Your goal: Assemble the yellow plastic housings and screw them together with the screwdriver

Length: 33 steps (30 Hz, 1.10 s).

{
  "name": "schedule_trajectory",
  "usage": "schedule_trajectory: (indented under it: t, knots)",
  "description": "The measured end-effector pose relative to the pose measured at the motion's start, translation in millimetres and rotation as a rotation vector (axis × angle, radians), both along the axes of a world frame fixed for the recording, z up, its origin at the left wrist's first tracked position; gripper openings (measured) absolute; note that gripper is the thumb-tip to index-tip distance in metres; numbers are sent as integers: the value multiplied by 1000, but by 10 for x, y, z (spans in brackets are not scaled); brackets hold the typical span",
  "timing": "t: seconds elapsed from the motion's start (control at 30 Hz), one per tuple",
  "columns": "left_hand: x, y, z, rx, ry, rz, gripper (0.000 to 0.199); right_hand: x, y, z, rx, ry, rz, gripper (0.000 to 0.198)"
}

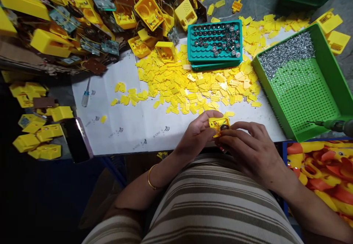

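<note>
A small yellow plastic casing (211,122) is held at the table's near edge, its open side facing up. My left hand (197,132) grips its left side, with the thumb and fingers closed around it. A round, dark, shiny part (224,127) sits at the casing's right side. My right hand (248,141) is closed at that side, its fingertips against the casing and the round part. A small reddish-brown piece shows below these fingers, and I cannot make out what it is. Just beyond the hands lies a heap of flat yellow plastic covers (176,86).
A teal tray (190,58) of button cells stands behind the covers. To the right are a green basket (275,100) with small screws and an electric screwdriver (328,124). Yellow housings with wires (149,10) pile up at the left; a screwdriver (86,97) and phone (75,141) lie nearer.
</note>
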<state>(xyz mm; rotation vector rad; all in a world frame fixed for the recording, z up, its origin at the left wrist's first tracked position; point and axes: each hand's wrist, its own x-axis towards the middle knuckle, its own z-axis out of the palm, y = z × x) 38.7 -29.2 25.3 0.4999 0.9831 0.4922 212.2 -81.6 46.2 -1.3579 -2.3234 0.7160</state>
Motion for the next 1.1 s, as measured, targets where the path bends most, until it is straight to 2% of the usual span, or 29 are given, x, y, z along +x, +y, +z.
schedule_trajectory:
  t: [0.27, 0.43, 0.57, 0.73, 0.87, 1.0, 1.1]
  knots:
    - [-22, -2, 50, -65, -67, -51, 39, -27, 25, 95, -36, -48, 21, 26]
    - [-16, -9, 61, -21, -72, -45, 36, -5, 20, 147, -17, -101, -26, 19]
    - [-7, -32, 17, 34, -67, -45, 31, 0, 14, 154, -25, -105, -4, 24]
    - [14, -57, -22, 86, 40, -97, 28, -27, 4, 181, -118, -37, 43, 29]
    - [32, -45, -5, 29, 32, -90, 27, -42, -24, 185, -116, -60, 58, 35]
    - [6, -14, 20, -69, -101, -74, 25, -34, -65, 175, -137, -72, 55, 33]
    - [-23, -10, 18, -74, -167, -79, 29, -25, -79, 177, -179, -83, 50, 33]
